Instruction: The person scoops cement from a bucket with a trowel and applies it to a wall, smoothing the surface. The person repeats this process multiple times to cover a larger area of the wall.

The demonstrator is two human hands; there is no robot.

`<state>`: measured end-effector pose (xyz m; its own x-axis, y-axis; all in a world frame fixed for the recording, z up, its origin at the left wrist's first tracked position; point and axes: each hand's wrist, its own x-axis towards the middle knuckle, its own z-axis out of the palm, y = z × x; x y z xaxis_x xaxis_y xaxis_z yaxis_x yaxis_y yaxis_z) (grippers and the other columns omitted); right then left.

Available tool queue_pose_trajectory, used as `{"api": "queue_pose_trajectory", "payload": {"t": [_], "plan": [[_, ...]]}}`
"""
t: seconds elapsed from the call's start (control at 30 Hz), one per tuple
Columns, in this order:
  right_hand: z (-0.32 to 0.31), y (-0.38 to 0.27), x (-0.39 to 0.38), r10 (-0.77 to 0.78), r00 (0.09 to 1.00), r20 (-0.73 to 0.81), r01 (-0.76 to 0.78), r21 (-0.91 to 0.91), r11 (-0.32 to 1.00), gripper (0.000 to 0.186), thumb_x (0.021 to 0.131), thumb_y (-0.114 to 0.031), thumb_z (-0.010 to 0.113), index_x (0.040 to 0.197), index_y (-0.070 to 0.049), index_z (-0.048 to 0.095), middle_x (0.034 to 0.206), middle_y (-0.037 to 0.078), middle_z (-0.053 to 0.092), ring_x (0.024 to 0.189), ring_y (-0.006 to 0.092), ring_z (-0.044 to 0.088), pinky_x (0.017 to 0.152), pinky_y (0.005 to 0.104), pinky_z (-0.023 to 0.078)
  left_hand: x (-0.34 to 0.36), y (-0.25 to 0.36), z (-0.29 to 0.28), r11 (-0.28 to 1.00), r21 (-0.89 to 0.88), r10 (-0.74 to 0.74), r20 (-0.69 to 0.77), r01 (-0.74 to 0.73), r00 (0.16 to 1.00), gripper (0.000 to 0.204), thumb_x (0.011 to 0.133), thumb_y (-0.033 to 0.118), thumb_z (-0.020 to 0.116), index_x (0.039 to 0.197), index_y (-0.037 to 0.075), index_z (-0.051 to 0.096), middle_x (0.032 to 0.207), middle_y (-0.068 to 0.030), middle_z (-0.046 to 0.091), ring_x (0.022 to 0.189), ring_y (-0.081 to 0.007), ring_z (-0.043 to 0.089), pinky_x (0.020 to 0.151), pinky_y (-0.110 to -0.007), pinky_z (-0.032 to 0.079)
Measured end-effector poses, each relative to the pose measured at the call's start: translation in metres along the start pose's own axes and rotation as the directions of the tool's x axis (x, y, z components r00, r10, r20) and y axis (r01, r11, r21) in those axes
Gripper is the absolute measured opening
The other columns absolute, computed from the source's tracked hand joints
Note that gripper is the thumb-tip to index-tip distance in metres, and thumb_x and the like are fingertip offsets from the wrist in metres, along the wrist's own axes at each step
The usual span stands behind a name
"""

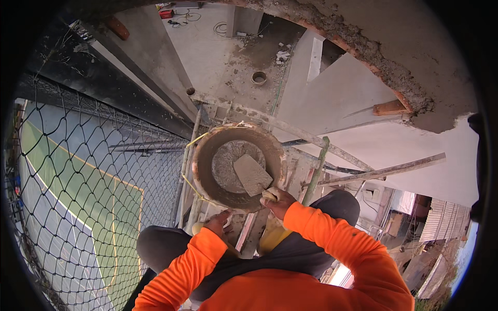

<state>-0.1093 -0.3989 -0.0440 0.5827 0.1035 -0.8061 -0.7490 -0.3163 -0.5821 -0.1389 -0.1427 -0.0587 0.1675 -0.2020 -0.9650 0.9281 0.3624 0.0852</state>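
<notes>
The largest thing is a grey coated surface (448, 65) across the upper right of the frame, with a rough, broken edge and a piece of bare reddish brick (390, 108) under it. A chain-link fence (93, 160) fills the left side. Scaffold poles (311, 138) cross the centre and the right, and one upright bar is painted green (316, 171).

In the middle of the frame, between the knees and the scaffold poles, stands a round bucket (204, 160), its wall smeared with dried material. A yellow strap (193, 189) runs by its left side. On its bottom lies a thin layer of grey mix (224, 163). A flat trowel (252, 174) with a grey, dirty blade reaches into the bucket from the lower right, over this mix.

The right hand (278, 203) is closed around the trowel's handle, at the bucket's lower right rim. The left hand (218, 224) is at the lower rim with bent fingers; I cannot tell if it grips the rim or only rests there.

In my judgement, the work is partly done: much of the surface is coated and little mix appears left, while the ragged edge and the brick look unfinished. No clear load shows on the blade.
</notes>
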Motion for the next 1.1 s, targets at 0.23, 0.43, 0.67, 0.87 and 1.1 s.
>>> {"api": "queue_pose_trajectory", "payload": {"t": [0.23, 0.43, 0.67, 0.87, 1.1], "plan": [[-0.026, -0.032, -0.014, -0.388, 0.916, -0.104, 0.172, -0.772, 0.612, 0.051, 0.092, -0.034, 0.067, 0.131, -0.003, 0.056, 0.107, 0.025, 0.068, 0.093, 0.0409, 0.067, 0.082, 0.049, 0.054, 0.048, -0.029, 0.038, 0.892, -0.326, 0.282, -0.139, -0.313, 0.949, 0.054, 0.09, 0.036, 0.076, 0.13, 0.006, 0.054, 0.123, -0.0145, 0.062, 0.102, -0.0291, 0.067, 0.081, -0.041, 0.061], [-0.034, -0.043, -0.015, -0.353, 0.933, -0.069, 0.136, -0.841, 0.524, 0.05, 0.092, -0.031, 0.065, 0.135, -0.008, 0.053, 0.101, 0.023, 0.069, 0.096, 0.0418, 0.067, 0.084, 0.0504, 0.051, 0.038, 0.009, 0.034, 0.791, -0.222, 0.511, -0.274, -0.57, 0.815, 0.029, 0.088, 0.02, 0.072, 0.112, 0.005, 0.066, 0.098, -0.008, 0.069, 0.074, -0.0199, 0.066, 0.064, -0.034, 0.056], [-0.033, -0.068, -0.005, -0.438, 0.882, -0.175, -0.027, -0.946, 0.323, 0.042, 0.092, -0.021, 0.056, 0.132, -0.009, 0.056, 0.107, 0.016, 0.069, 0.099, 0.0311, 0.069, 0.083, 0.0412, 0.053, 0.002, 0.029, 0.047, 0.68, 0.027, 0.725, -0.177, -0.733, 0.666, 0.013, 0.083, 0.002, 0.063, 0.093, 0.003, 0.071, 0.081, -0.0015, 0.069, 0.065, -0.0127, 0.062, 0.059, -0.03, 0.051], [-0.011, -0.137, -0.031, -0.516, 0.854, 0.064, 0.068, -0.998, -0.01, 0.041, 0.088, -0.02, 0.056, 0.125, -0.004, 0.06, 0.102, 0.011, 0.07, 0.094, 0.0269, 0.069, 0.076, 0.0368, 0.054, -0.124, 0.034, 0.063, 0.717, 0.134, 0.696, -0.093, -0.684, 0.712, 0.016, 0.082, -0.004, 0.06, 0.092, 0.0, 0.071, 0.083, -0.002, 0.07, 0.066, -0.0115, 0.063, 0.061, -0.028, 0.051], [-0.016, -0.226, -0.259, -0.416, 0.806, 0.422, 0.402, -0.905, -0.139, 0.04, 0.09, -0.025, 0.055, 0.122, -0.002, 0.057, 0.111, 0.014, 0.066, 0.097, 0.0288, 0.067, 0.076, 0.0447, 0.054, -0.312, 0.033, 0.087, 0.703, 0.087, 0.711, -0.042, -0.706, 0.702, 0.02, 0.082, -0.007, 0.059, 0.099, -0.003, 0.069, 0.089, -0.0065, 0.072, 0.071, -0.0154, 0.067, 0.068, -0.032, 0.058]]}}
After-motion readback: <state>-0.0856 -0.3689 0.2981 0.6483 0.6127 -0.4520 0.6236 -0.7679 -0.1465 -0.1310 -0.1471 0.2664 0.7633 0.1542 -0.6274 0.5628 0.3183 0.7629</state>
